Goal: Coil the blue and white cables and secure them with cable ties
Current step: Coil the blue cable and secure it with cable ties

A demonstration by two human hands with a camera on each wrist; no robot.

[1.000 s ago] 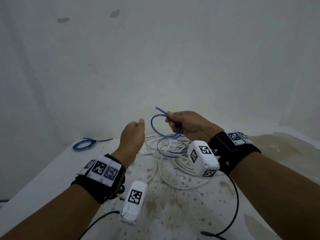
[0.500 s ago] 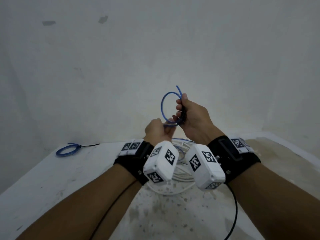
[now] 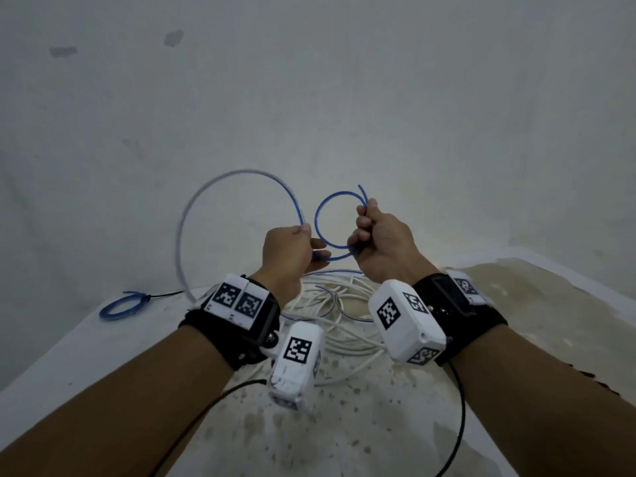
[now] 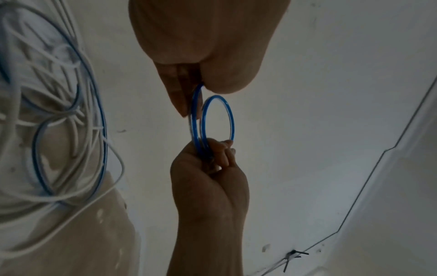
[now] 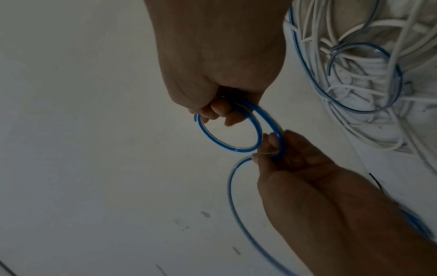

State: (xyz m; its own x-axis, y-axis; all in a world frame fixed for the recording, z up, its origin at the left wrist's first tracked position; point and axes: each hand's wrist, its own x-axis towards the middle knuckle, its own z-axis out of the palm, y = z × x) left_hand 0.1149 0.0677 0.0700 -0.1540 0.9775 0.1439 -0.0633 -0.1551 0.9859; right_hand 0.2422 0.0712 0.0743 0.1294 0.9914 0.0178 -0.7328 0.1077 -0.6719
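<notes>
A: A pale wall behind, a stained bench (image 3: 395, 425) below. Leftmost?

B: A tied blue coil (image 3: 120, 306), well left of both grips.

A: The left hand (image 3: 285, 256)?

B: Its grip pinches the blue cable (image 3: 318, 218), a big loop arching left.

A: The right hand (image 3: 382, 246)?

B: Its grip holds a small loop. White cables (image 3: 347, 325) lie beneath.
</notes>
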